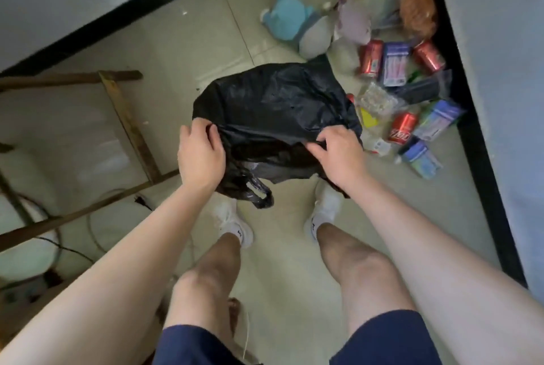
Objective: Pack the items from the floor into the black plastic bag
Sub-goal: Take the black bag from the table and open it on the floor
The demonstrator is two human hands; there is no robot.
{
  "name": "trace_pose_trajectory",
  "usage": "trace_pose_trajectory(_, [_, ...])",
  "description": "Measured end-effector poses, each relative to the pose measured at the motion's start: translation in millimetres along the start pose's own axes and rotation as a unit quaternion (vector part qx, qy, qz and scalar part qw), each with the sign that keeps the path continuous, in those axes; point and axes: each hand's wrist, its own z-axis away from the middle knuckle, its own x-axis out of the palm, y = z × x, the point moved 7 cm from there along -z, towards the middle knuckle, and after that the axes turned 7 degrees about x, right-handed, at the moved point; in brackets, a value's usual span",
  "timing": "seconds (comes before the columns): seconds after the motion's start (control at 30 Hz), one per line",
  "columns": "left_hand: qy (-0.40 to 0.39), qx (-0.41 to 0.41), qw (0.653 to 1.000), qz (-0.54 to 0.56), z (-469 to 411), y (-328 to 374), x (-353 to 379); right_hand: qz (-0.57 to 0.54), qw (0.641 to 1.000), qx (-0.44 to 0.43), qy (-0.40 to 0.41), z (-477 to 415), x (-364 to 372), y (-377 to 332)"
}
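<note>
The left hand [200,155] has its fingers curled over a fold of the black plastic bag [276,99] at the rim. The right hand [338,152] pinches the same rim further along, thumb against fingertips, so both hands are holding the bag and neither is free. The mouth is stretched between them. The bag's length runs forward from the knuckles, closed bottom farthest out, and one handle loop [260,197] dangles below the left wrist.

The things to pack all lie on the right hand's outer side and beyond it, so that hand is much the nearer. Closest is a red can [402,127] on its side, its long axis slanting away to the right. Blue packs [394,64] lie farther out, and a plush toy [290,20] past the bag's far end. Judging from this, the right hand should let go and reach out, while the left keeps hold of the mouth.
</note>
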Motion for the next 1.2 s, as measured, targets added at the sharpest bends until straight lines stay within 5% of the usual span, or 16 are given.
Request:
trace_pose_trajectory(0.23, [0.031,0.117,0.992,0.033,-87.1,-14.6,53.4,-0.171,0.98,0.077,0.061,-104.7,29.8,-7.3])
trace_pose_trajectory(0.73, [0.125,0.209,0.97,-0.006,-244.5,-64.9,207.4,0.053,0.981,-0.049,0.179,-296.4,96.6,13.0])
trace_pose_trajectory(1.03, [0.232,0.196,0.95,0.068,-273.5,-70.7,220.5,0.005,0.932,-0.15,0.331,-315.5,86.6,-18.0])
trace_pose_trajectory(1.2, [0.286,0.209,0.929,0.106,-258.2,-53.8,193.7,-0.023,0.922,-0.133,0.362,-287.0,60.4,-22.7])
